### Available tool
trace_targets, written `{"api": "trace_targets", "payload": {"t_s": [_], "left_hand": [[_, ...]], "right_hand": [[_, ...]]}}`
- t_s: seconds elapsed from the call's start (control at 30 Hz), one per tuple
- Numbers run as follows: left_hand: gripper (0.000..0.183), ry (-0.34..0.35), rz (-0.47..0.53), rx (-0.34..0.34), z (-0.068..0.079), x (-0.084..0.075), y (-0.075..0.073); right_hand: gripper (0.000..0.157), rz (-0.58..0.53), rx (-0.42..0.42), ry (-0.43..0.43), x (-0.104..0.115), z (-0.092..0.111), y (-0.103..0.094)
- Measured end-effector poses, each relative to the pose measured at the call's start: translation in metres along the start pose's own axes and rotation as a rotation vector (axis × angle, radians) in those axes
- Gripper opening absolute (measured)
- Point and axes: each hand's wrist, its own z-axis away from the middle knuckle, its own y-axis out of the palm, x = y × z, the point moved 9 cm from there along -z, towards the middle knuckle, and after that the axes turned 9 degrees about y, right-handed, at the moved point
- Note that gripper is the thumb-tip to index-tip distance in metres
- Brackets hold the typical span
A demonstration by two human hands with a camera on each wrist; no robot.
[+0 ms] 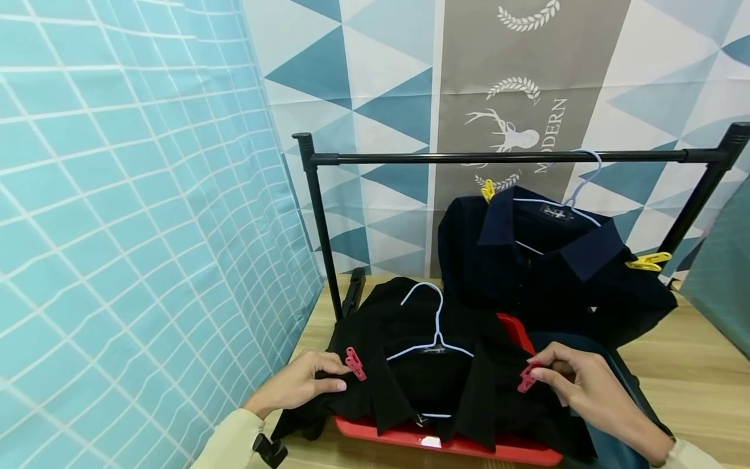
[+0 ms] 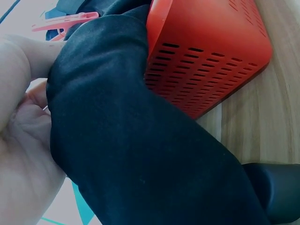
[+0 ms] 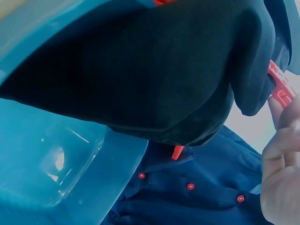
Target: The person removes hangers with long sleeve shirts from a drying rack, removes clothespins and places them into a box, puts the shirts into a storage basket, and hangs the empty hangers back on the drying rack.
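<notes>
A black collared shirt (image 1: 510, 391) lies spread over a red basket (image 1: 398, 443), with a pale blue wire hanger (image 1: 438, 326) inside its neck and the hook upright. My left hand (image 1: 301, 384) grips the shirt's shoulder on the left, its fingers bent around the cloth in the left wrist view. Beside those fingers a pink clothespin (image 1: 355, 363) is clipped on that shoulder. On the opposite shoulder, my right hand (image 1: 586, 384) pinches a second pink clothespin (image 1: 526, 379) between thumb and forefinger; in the right wrist view its tip meets the black cloth.
Behind stands a black clothes rack (image 1: 410, 158). A navy shirt (image 1: 545, 273) hangs from its bar on another hanger (image 1: 586, 182), with yellow clothespins (image 1: 647, 262) at both shoulders. A blue plastic tub (image 3: 61, 164) is beside the red basket. A tiled curtain (image 1: 146, 195) borders the left.
</notes>
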Motion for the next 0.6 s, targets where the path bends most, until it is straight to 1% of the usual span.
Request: {"api": "trace_targets", "payload": {"t_s": [0.1, 0.3, 0.5, 0.6], "left_hand": [[0.029, 0.013, 0.003, 0.004, -0.001, -0.001, 0.001], [0.029, 0.037, 0.002, 0.013, -0.003, -0.004, 0.001], [0.028, 0.037, 0.0, 0.01, -0.002, -0.005, 0.0], [0.028, 0.022, 0.004, 0.009, -0.001, -0.004, 0.0]], "right_hand": [[0.01, -0.014, 0.008, 0.002, 0.0, 0.001, -0.001], [0.014, -0.01, -0.016, -0.005, 0.003, 0.002, -0.003], [0.015, -0.02, -0.036, -0.019, 0.008, 0.001, -0.01], [0.015, -0.028, -0.042, -0.022, 0.009, 0.0, -0.012]]}}
